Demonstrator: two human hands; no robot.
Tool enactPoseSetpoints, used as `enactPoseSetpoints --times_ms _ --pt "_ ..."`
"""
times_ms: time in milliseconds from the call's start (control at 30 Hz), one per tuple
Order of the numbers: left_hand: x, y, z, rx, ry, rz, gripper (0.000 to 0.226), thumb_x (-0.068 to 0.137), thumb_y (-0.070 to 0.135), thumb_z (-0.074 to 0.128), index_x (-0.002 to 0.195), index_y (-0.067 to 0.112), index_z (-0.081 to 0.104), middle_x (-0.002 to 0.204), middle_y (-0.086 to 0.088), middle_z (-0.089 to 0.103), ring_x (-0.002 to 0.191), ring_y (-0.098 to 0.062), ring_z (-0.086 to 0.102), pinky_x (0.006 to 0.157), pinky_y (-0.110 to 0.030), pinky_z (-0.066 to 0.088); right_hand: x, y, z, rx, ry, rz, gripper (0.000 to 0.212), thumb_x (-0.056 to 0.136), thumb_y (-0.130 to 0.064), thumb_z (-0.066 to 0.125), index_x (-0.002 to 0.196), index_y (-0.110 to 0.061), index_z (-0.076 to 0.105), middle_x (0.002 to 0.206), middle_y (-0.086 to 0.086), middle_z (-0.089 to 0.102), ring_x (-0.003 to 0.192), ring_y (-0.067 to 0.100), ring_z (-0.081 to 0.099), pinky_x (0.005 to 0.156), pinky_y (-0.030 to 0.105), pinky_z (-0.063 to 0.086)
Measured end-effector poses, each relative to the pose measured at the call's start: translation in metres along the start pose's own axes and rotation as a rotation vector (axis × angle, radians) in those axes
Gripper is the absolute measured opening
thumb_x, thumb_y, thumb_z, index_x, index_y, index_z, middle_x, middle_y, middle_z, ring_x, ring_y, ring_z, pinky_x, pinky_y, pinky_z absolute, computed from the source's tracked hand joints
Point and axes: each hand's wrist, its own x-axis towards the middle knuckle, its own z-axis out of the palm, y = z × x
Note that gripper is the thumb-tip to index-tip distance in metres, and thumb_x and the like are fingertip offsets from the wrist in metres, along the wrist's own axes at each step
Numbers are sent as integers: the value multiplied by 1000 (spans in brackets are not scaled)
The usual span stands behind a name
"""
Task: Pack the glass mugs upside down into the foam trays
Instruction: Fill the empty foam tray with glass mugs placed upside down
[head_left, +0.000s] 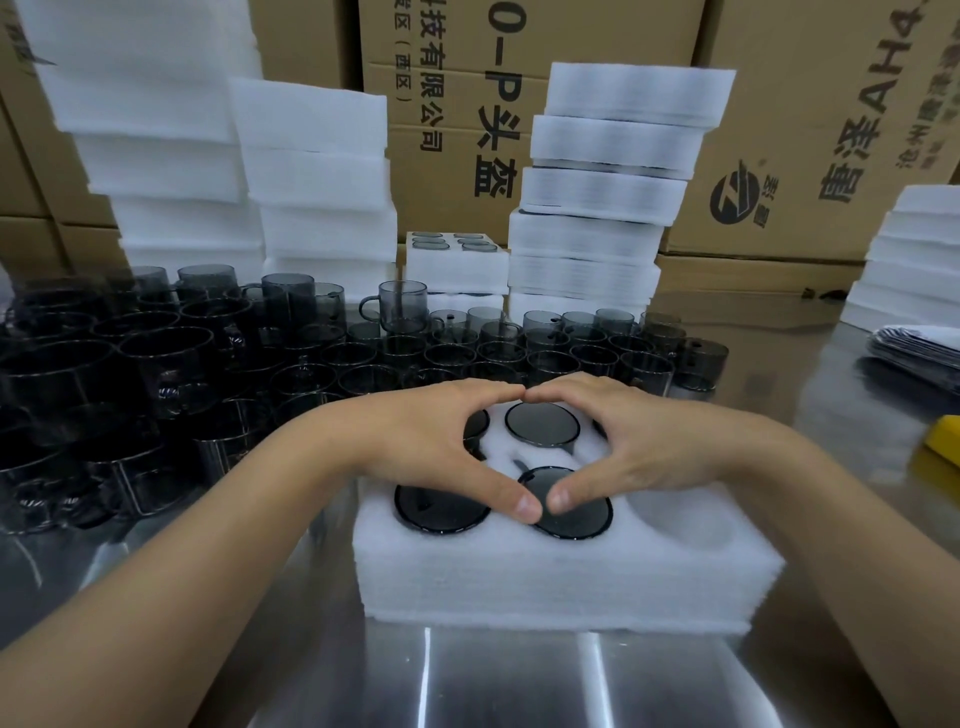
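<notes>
Foam tray (566, 571) beneath left hand (431, 441) and right hand (649, 447), fingertips (511, 391) touching, holding nothing; upturned glass mugs (543, 423) between.

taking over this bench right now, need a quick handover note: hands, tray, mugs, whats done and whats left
Hands: the left hand and right hand are both open and hold nothing. They arch over the foam tray, forefingers and thumbs meeting tip to tip.
Tray: on the steel table, straight ahead.
Done: the near-left mug, near-middle mug, far-left mug and far-middle mug sit upside down in their pockets. The far-right pocket is mostly hidden under the right hand.
Left: the near-right pocket is empty. Fill it from the loose mugs standing behind and left of the tray.
</notes>
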Motion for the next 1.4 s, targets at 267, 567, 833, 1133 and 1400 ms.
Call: enactPoseSetpoints --times_ms 267,567,833,1133,1400 --pt "3 4 -1 61 -41 -28 124 43 74 72 149 43 17 152 28 18 140 1 19 118 -35 21 4 -2 2 -23 27 18 108 48 -81 63 141 -49 21 145 -26 23 137 6 21 114 39 26" --pt "-2 4 -2 83 -66 -10 106 60 68 73 147 50 13 145 35 17 134 9 15 105 -15 16 5 4 2 20 110 -83 81 51 -85 61 125 -58 41 128 -35 41 118 -12 40 96 17 36" --pt "-4 4 -2 98 -79 -47 112 49 81 69 144 56 14 149 39 3 137 11 8 115 -24 13 21 89 -18 191 1087 206 28 93 -27 55 121 -24 60 118 -2 60 96 7 54 86 17 35" --pt "-5 4 -1 97 -84 -44 111 40 84 58 140 62 15 136 48 4 137 13 6 117 -28 13 39 174 5 93 775 704 72 95 -34 50 152 -21 8 156 19 4 132 45 34 108 47 30" --pt "-4 2 -1 90 -87 -40 109 39 85 59 137 65 16 131 52 3 137 14 3 119 -30 13 43 178 3 86 801 681 38 98 -25 50 131 -10 40 138 24 32 110 45 49 95 46 40"
